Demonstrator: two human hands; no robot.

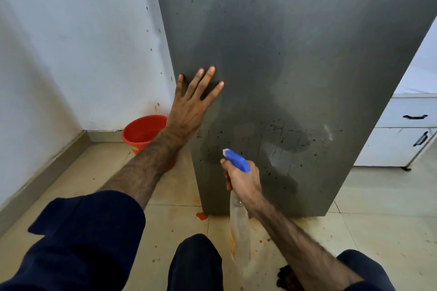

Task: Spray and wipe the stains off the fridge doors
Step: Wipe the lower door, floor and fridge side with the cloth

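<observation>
The grey fridge door fills the upper middle of the head view, with dark specks and streaks low on its face around. My left hand lies flat on the door near its left edge, fingers spread and holding nothing. My right hand grips the neck of a clear spray bottle with a blue trigger head. Its white nozzle points at the lower door, a short way off the surface. A dark cloth-like lump lies on the floor under my right forearm, partly hidden.
A red bucket stands on the floor left of the fridge, against the white wall. White cabinets with black handles are at the right. Orange-red spots mark the tiled floor by the fridge's base. My knee is low in the middle.
</observation>
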